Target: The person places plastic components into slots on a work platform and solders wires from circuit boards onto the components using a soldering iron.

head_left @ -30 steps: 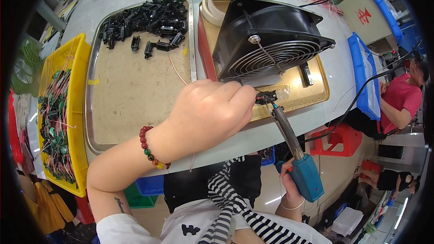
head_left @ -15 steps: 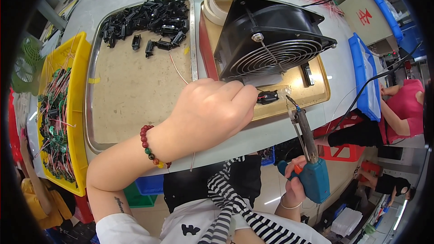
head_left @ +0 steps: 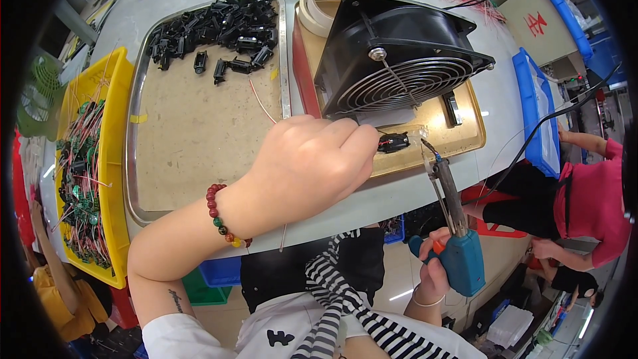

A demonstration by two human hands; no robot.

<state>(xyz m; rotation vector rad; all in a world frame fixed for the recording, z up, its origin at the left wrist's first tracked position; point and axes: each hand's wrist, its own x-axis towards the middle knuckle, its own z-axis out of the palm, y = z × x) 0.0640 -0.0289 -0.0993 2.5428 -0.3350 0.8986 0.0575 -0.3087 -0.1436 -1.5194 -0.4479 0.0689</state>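
My left hand [head_left: 316, 159] is closed in a pinch at the front edge of the gold tray [head_left: 473, 138]. Thin pinkish wire [head_left: 262, 101] shows beyond that hand, and another end hangs below it; the fingertips are hidden. Just right of the fingers lies a small black plastic part [head_left: 393, 142] with a red wire running into it. My right hand [head_left: 435, 274] grips a teal soldering gun [head_left: 463, 266] with an orange-red trigger. The gun points upward, its tip close to the black part's right end; whether they touch I cannot tell.
A black fan [head_left: 399, 60] with a wire guard stands over the gold tray, beside tape rolls [head_left: 318, 16]. Left is a metal tray [head_left: 193, 139] with piled black housings [head_left: 226, 26], then a yellow bin [head_left: 119, 159] of wired circuit boards. A co-worker in pink [head_left: 595, 203] is at the right.
My hands, the soldering gun and the black part stay almost still. The co-worker in pink at the right has shifted and risen, with an arm now reaching to the blue bin.
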